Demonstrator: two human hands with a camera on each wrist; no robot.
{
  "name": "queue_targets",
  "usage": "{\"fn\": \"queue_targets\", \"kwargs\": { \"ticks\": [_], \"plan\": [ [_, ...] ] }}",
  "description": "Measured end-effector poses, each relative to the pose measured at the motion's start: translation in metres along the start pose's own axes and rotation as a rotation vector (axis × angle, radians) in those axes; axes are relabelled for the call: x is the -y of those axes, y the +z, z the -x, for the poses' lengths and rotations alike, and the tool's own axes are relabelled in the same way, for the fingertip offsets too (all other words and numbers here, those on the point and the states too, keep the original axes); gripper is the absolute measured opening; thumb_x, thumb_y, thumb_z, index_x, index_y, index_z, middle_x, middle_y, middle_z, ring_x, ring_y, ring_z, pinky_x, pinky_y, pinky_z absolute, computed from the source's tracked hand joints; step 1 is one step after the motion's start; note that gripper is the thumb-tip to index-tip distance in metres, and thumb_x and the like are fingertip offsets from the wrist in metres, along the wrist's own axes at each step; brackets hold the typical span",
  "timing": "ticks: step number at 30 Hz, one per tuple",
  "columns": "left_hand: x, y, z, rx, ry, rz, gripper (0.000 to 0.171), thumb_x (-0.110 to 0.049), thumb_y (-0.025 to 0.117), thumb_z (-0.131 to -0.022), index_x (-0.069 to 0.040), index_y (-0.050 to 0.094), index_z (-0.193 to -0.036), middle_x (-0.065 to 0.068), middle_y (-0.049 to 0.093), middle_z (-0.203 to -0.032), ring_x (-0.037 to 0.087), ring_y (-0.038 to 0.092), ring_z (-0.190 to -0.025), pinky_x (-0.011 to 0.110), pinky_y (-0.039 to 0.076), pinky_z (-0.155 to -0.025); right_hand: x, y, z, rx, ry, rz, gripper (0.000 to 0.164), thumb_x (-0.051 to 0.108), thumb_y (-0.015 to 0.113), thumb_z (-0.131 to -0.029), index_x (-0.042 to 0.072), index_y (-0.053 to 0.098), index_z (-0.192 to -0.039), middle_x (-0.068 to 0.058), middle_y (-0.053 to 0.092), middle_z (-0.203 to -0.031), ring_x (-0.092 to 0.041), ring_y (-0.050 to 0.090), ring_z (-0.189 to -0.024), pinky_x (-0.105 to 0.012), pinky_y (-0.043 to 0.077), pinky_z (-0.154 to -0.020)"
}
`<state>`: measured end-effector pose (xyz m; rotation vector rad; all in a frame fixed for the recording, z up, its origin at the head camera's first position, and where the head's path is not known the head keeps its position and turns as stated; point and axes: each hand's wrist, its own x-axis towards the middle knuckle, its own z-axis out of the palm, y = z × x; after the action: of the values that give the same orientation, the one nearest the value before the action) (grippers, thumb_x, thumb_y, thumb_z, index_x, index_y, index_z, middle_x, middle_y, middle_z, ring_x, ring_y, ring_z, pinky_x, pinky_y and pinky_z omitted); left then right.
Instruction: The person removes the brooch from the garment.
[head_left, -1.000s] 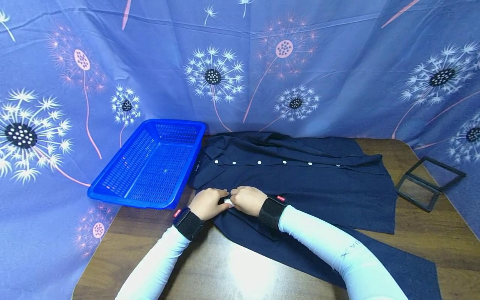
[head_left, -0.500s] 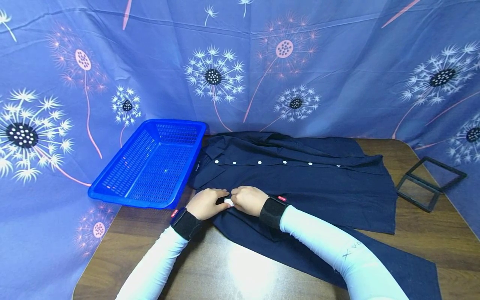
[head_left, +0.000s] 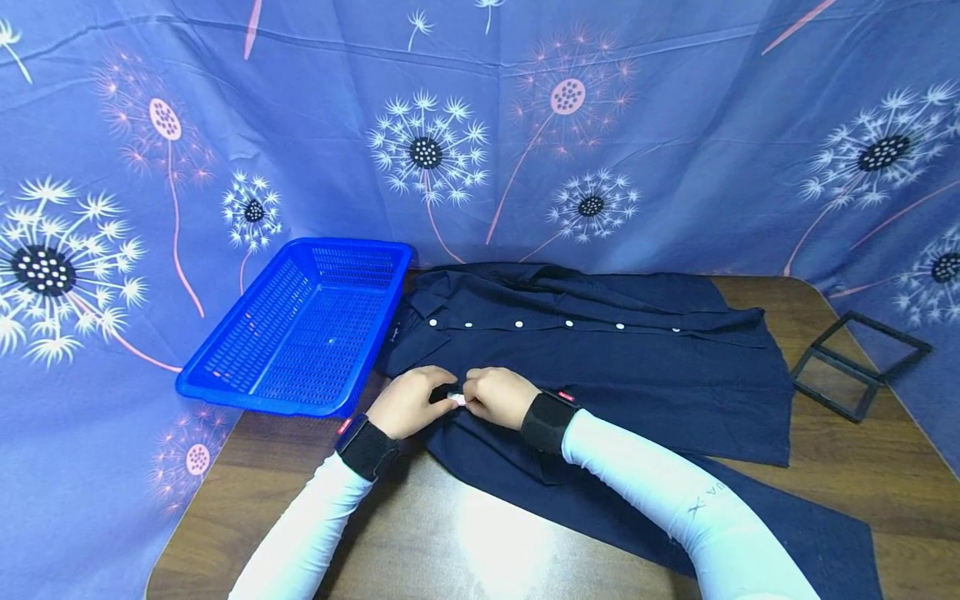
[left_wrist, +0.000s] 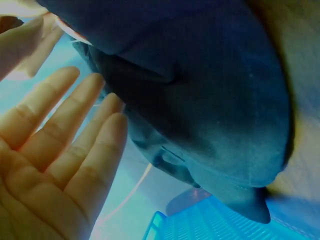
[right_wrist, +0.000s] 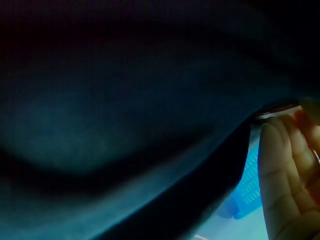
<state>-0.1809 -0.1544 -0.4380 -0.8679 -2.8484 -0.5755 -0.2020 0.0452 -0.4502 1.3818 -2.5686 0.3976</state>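
A dark navy button shirt (head_left: 600, 367) lies spread on the table, white buttons in a row along its front. My right hand (head_left: 501, 398), fingers curled, pinches a small white piece (head_left: 457, 400) at the shirt's near side. My left hand (head_left: 408, 403) faces it from the left, thumb tip right at the white piece and the other fingers spread apart from the thumb. In the left wrist view, straight fingers (left_wrist: 90, 130) show beside the raised dark cloth (left_wrist: 200, 100). Dark cloth (right_wrist: 125, 110) fills most of the right wrist view, with fingertips (right_wrist: 272, 145) at its edge.
A blue plastic basket (head_left: 386, 333) stands left of the shirt. At the right edge of the wooden table (head_left: 420, 533) lies a black folding frame (head_left: 873, 379). A dandelion-print curtain (head_left: 480, 125) hangs behind the table.
My left fingers have lifted slightly and parted from the thumb, the left wrist shifting a little left. The right hand stays nearly still at the white piece; shirt and basket are unmoved.
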Motion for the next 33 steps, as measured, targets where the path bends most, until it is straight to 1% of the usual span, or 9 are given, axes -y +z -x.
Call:
{"fn": "queue_targets", "kwargs": {
  "ticks": [3,6,13,20,27,33],
  "plan": [
    [-0.0005,0.0007,-0.0016,-0.008,-0.013,0.001,0.026,-0.023,0.078,-0.084,-0.007,0.072,-0.104,0.005,0.072,-0.102,0.018,0.068,-0.097,0.035,0.054,-0.087,0.0003,-0.0003,-0.0006,-0.011,0.037,-0.015,0.014,0.013,0.074,-0.082,0.016,0.066,-0.070,0.004,0.056,-0.071,-0.009,0.055,-0.062,-0.024,0.046,-0.058],
    [-0.0007,0.0015,-0.0023,-0.022,-0.011,-0.008,0.022,-0.021,0.079,-0.082,-0.007,0.072,-0.099,0.003,0.071,-0.097,0.017,0.068,-0.092,0.035,0.054,-0.083,0.0011,-0.0014,-0.0014,-0.027,0.071,-0.041,0.013,0.013,0.073,-0.083,0.015,0.067,-0.071,0.004,0.055,-0.071,-0.007,0.053,-0.061,-0.022,0.044,-0.057],
    [-0.0019,0.0028,-0.0018,-0.033,-0.017,-0.022,0.014,-0.018,0.079,-0.081,-0.010,0.071,-0.089,0.000,0.068,-0.087,0.015,0.066,-0.082,0.034,0.053,-0.076,0.0041,-0.0030,-0.0018,-0.064,0.115,-0.092,0.008,0.014,0.073,-0.084,0.013,0.069,-0.076,0.002,0.060,-0.074,-0.009,0.057,-0.064,-0.024,0.047,-0.058],
    [-0.0021,0.0052,-0.0017,-0.053,-0.007,-0.048,0.011,-0.016,0.079,-0.081,-0.012,0.069,-0.084,-0.002,0.064,-0.082,0.013,0.063,-0.075,0.033,0.052,-0.070,0.0036,-0.0002,-0.0021,-0.067,0.158,-0.127,0.007,0.015,0.073,-0.084,0.013,0.069,-0.078,0.002,0.063,-0.077,-0.011,0.060,-0.067,-0.026,0.048,-0.061],
    [-0.0018,0.0075,-0.0023,-0.105,0.016,-0.081,0.011,-0.015,0.079,-0.080,-0.014,0.069,-0.078,-0.004,0.063,-0.076,0.012,0.064,-0.070,0.032,0.051,-0.064,0.0007,-0.0015,-0.0029,-0.084,0.169,-0.164,0.005,0.013,0.072,-0.083,0.013,0.069,-0.079,0.001,0.064,-0.077,-0.012,0.059,-0.067,-0.026,0.047,-0.061],
    [-0.0004,0.0088,-0.0037,-0.122,0.034,-0.084,0.011,-0.016,0.078,-0.082,-0.016,0.069,-0.075,-0.004,0.063,-0.073,0.012,0.064,-0.068,0.032,0.050,-0.062,-0.0015,-0.0054,-0.0040,-0.076,0.186,-0.205,0.003,0.012,0.074,-0.081,0.012,0.071,-0.081,0.002,0.064,-0.078,-0.010,0.059,-0.069,-0.024,0.047,-0.063]
  ]
}}
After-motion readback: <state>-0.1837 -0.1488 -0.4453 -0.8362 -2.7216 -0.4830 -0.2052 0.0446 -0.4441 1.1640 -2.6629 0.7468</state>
